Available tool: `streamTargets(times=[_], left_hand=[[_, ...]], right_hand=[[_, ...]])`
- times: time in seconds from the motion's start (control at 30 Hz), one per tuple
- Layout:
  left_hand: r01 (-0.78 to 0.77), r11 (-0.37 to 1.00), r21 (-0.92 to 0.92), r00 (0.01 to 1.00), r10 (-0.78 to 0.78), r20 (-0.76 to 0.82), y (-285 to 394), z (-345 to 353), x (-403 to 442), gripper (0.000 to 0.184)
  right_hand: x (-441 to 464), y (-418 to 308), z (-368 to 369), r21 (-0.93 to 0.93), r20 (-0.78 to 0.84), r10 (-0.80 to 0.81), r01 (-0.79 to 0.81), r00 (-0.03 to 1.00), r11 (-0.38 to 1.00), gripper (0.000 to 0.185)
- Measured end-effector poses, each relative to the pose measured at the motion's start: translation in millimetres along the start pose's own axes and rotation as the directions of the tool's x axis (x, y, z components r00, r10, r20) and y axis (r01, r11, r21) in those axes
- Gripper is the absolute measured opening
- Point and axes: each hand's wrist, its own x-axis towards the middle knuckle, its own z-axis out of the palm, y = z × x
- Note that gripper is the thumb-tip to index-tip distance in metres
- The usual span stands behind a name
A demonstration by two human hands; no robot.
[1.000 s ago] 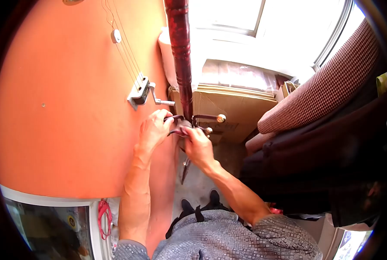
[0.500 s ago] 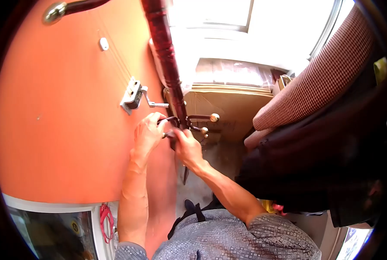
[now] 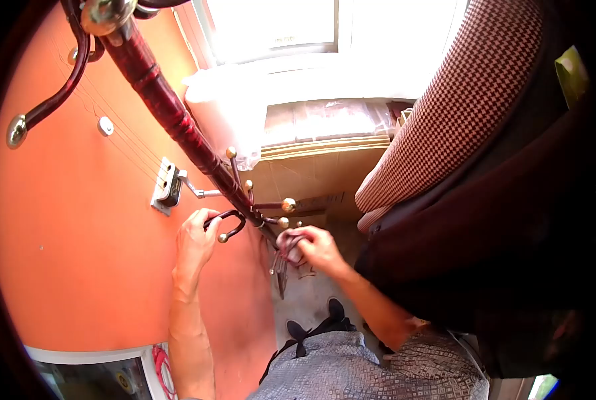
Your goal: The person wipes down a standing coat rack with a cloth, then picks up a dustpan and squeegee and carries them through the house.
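Note:
A dark red coat stand (image 3: 178, 123) with gold-coloured ball tips leans across the view, its top at the upper left. My left hand (image 3: 194, 241) is closed around the end of one of its lower curved hooks (image 3: 236, 215), beside the orange wall. Bunched in my right hand (image 3: 322, 249) is a crumpled greyish-red cloth (image 3: 289, 248), close to the lower part of the pole. Several other hooks, such as one with a ball tip (image 3: 288, 205), stick out between my hands. My right fingertips are partly hidden by the cloth.
A crank mechanism (image 3: 170, 187) is fixed to the orange wall (image 3: 78, 253). Flat cardboard (image 3: 324, 167) stands under the bright window. On the right hang a houndstooth-patterned thing (image 3: 464, 100) and dark garments (image 3: 458, 253). My shoes (image 3: 336, 308) show on the floor below.
The coat stand now slants more to the left, and its top has come into view. My right hand has moved right and down from the hook with the cloth. My left hand stays on the hook.

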Motion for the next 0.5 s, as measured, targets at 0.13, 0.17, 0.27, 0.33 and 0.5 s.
streamTargets(times=[0.13,0.17,0.27,0.33,0.5], left_hand=[[0.030,0.999,-0.014,1.000,-0.030,0.009,3.2,-0.8,-0.2,0.016],[0.030,0.999,-0.013,1.000,-0.030,0.007,2.6,-0.2,0.1,0.016],[0.015,1.000,-0.005,1.000,-0.015,0.001,3.7,-0.7,1.0,0.017],[0.051,0.998,-0.022,0.999,-0.050,0.008,8.1,-2.6,-0.6,0.017],[0.068,0.997,-0.033,0.998,-0.069,-0.013,1.2,1.0,-0.3,0.017]], right_hand=[[62.3,-39.8,-45.2,0.471,-0.060,0.053,-0.018,0.997,0.882,0.032],[84.3,-55.1,-40.3,0.474,-0.065,0.050,-0.014,0.997,0.880,0.032],[134.3,-94.9,-10.9,0.350,0.189,-0.013,-0.055,0.982,0.935,0.030],[166.7,-69.7,25.0,0.160,0.339,-0.072,0.018,0.938,0.987,0.030],[185.7,-43.5,30.5,-0.233,0.505,-0.186,0.340,0.843,0.911,0.030]])
